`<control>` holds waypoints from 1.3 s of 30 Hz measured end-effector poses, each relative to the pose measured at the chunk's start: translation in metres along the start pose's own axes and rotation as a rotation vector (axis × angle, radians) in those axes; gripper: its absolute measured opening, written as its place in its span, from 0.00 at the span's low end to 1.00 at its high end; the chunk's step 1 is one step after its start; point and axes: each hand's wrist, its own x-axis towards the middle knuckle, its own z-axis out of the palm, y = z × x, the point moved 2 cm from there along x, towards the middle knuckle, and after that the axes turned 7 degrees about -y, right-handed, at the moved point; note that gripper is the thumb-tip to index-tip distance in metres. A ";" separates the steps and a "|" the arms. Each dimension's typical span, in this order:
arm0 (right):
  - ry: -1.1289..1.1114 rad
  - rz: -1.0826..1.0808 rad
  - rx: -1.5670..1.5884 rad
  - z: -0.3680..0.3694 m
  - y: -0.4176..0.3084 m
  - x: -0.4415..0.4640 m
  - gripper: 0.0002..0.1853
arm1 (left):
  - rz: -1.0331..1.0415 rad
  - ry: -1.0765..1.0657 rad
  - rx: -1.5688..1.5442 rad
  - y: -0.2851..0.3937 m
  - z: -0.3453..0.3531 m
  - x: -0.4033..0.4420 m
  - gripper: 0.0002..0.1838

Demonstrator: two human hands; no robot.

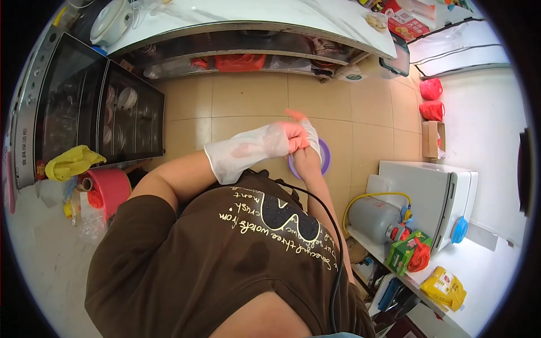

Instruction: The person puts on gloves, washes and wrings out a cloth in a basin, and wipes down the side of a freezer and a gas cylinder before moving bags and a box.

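Observation:
My left hand (288, 139) wears a white glove with pink-red fingers, its loose cuff reaching up the forearm. Those fingers are closed on the edge of a second white glove (313, 135), bunched around my right hand (307, 158). The wrist and heel of my right hand are bare. Beyond the bunched part, pink-red fingertips stretch out toward the upper left, partly hidden and slightly blurred. Below and behind my hands, a purple basin (326, 159) rests on the tiled floor, mostly covered by my right hand and forearm.
A counter (253, 12) with stocked shelves runs across the far side. A glass-door cabinet (67, 101) and a pink bucket (111, 188) stand left. On the right are a white cabinet (420, 183), a grey gas cylinder (369, 217) and its yellow hose. A black cable (332, 217) crosses my shirt.

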 end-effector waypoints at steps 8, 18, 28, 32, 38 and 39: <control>-0.520 0.325 1.003 -0.019 -0.022 0.007 0.26 | -0.215 -0.134 -0.465 0.028 0.022 -0.010 0.14; -0.074 0.215 0.943 -0.017 0.017 0.043 0.25 | -0.114 0.003 -0.304 0.041 0.043 -0.001 0.11; 0.137 0.220 1.608 -0.020 0.007 0.038 0.28 | 0.305 0.136 0.253 0.007 0.034 0.013 0.07; 0.127 0.307 1.768 -0.013 0.027 0.024 0.31 | -0.136 0.128 -0.350 0.025 0.027 0.000 0.08; 0.187 0.365 1.657 0.015 0.063 0.057 0.28 | -0.495 -0.097 -0.369 0.008 0.038 0.005 0.10; 0.174 0.363 1.661 0.014 0.061 0.057 0.28 | -0.494 -0.085 -0.367 0.007 0.039 0.003 0.10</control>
